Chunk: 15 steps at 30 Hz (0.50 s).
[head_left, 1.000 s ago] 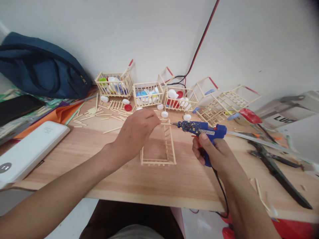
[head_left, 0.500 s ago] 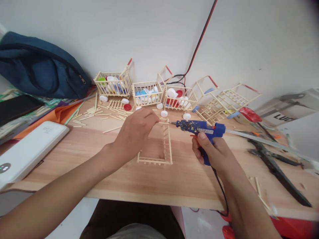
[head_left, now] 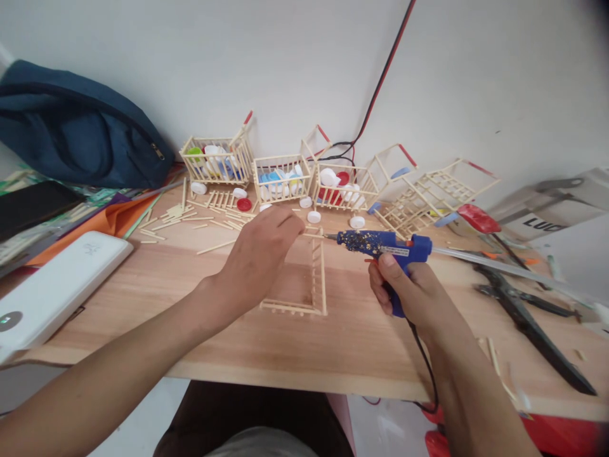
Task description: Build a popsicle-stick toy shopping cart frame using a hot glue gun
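My left hand [head_left: 266, 254] is closed in a pinch on a thin wooden stick [head_left: 311, 235] that sticks out to the right of the fingertips. Wrapped round the grip of a blue glue gun [head_left: 364, 242] is my right hand [head_left: 413, 285]. The gun's nozzle points left and meets or nearly meets the stick's free end. Under and just in front of the stick lies a rectangular frame of wooden sticks [head_left: 320, 273], its left side partly hidden by my left hand. A clear glue stick [head_left: 480, 261] runs out of the gun's back.
Several small stick-built carts [head_left: 281, 181], some filled with bottle caps, stand along the wall. Loose sticks [head_left: 174, 216] lie at the left behind my left hand. A white power bank [head_left: 71, 285] and blue bag [head_left: 85, 127] are left; black pliers [head_left: 528, 317] lie right.
The stick frame on the table has shifted very slightly to the left. Both hands, the stick and the glue gun hold nearly the same place.
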{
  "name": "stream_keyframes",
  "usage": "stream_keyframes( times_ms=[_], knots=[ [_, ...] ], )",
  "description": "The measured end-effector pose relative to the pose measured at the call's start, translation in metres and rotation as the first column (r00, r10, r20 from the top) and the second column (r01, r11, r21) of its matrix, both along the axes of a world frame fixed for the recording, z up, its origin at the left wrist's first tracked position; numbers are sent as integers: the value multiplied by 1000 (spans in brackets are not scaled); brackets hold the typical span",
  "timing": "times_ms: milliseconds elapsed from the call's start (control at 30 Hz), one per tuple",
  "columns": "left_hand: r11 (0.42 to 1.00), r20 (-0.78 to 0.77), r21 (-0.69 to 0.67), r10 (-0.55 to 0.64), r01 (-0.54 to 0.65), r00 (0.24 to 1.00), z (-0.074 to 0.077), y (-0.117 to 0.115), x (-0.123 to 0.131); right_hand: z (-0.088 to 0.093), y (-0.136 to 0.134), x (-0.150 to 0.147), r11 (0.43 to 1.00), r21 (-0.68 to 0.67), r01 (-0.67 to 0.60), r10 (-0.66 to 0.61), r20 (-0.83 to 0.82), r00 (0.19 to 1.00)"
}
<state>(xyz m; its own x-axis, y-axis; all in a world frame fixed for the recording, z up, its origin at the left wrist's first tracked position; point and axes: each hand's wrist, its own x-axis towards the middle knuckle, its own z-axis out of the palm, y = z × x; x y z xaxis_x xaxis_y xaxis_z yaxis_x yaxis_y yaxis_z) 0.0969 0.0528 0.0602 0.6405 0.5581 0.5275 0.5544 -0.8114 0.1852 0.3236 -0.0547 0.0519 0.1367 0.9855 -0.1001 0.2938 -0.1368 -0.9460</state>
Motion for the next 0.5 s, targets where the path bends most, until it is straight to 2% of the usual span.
stream_keyframes(
  times_ms=[500],
  knots=[
    [1000,15,12,-10,10,1000,-2,1,0,3,-1,-1,1000,5,6,-6,40,999]
  ],
)
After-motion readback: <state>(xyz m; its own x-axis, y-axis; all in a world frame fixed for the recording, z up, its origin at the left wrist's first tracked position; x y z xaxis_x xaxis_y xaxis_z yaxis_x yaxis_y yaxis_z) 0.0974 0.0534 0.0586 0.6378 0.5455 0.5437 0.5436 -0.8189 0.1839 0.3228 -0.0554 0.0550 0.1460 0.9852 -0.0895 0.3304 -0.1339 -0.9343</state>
